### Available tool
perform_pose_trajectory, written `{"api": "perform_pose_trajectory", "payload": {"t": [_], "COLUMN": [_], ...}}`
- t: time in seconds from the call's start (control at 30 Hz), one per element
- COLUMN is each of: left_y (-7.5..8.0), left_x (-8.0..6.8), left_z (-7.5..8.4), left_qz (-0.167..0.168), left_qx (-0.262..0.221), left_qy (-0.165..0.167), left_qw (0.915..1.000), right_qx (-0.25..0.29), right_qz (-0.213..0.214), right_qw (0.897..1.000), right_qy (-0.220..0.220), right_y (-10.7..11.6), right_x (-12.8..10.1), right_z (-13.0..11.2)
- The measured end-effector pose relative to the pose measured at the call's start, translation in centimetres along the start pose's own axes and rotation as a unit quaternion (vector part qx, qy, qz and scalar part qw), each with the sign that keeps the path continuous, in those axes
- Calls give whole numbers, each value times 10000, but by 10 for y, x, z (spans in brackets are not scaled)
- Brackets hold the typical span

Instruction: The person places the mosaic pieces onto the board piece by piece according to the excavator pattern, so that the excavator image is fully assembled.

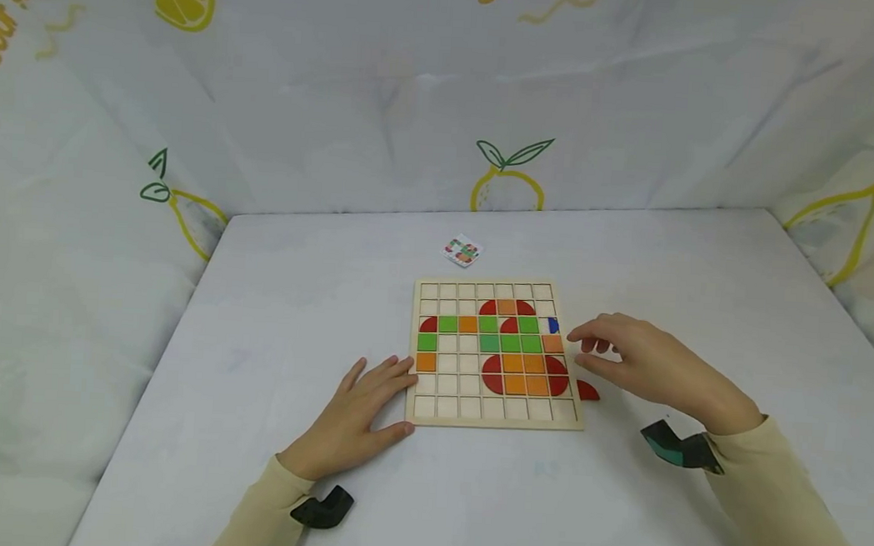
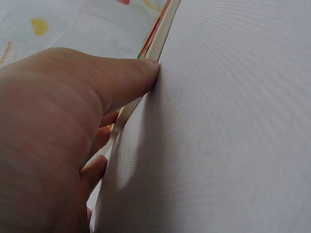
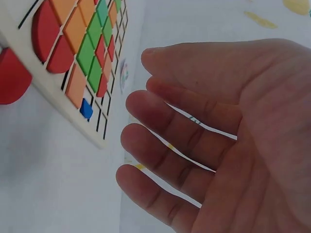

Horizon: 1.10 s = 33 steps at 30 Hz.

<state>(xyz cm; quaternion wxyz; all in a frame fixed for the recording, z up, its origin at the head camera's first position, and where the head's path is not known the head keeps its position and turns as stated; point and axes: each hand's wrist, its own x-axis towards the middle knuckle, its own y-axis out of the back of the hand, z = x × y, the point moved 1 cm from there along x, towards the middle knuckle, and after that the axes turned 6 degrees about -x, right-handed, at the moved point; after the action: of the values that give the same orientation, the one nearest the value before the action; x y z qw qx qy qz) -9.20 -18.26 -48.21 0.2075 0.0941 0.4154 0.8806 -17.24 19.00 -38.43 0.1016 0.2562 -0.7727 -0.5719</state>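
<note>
A square wooden grid board (image 1: 449,408) lies on the table with red quarter-round, green and orange square pieces in several cells. A small blue piece (image 1: 553,325) sits in a cell at its right side, above a light orange square (image 1: 553,344). My left hand (image 1: 356,418) rests at the board's left edge, fingers spread, with the thumb (image 2: 131,77) against its side. Just off the right edge hovers my right hand (image 1: 638,360), holding nothing, its fingers loosely bent and apart in the right wrist view. Below it, a loose red quarter-round piece (image 1: 587,391) lies beside the board.
A small picture card (image 1: 462,250) with a coloured pattern lies behind the board. The white table (image 1: 293,298) backs onto a white cloth (image 1: 325,132) printed with lemons and lettering. Dark bands (image 1: 323,507) hang at both wrists.
</note>
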Motion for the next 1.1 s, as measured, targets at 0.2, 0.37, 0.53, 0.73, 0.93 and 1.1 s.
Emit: {"api": "perform_pose_trajectory", "payload": {"t": [0.2, 0.37, 0.53, 0.73, 0.93, 1.1], "left_y": [-1, -1, 0, 0, 0, -1], "left_x": [0, 0, 0, 0, -1, 0], "left_z": [-1, -1, 0, 0, -1, -2], "left_qz": [-16, 2, 27, 8, -14, 5], "left_qx": [-22, -37, -50, -2, 3, 1], "left_qy": [2, -38, -49, -19, 18, -25], "left_qw": [10000, 10000, 10000, 10000, 10000, 10000], "right_qx": [-55, 62, 39, -119, 59, 325], "right_qz": [-335, -797, -947, -751, -743, -802], "right_qw": [9992, 9956, 9946, 9968, 9972, 9961], "right_qy": [-221, -489, -421, -227, -117, -185], "right_y": [-12, -21, -30, -36, -37, -35], "right_x": [-5, -7, -9, -8, -5, -2], "right_z": [14, 19, 22, 20, 21, 26]}}
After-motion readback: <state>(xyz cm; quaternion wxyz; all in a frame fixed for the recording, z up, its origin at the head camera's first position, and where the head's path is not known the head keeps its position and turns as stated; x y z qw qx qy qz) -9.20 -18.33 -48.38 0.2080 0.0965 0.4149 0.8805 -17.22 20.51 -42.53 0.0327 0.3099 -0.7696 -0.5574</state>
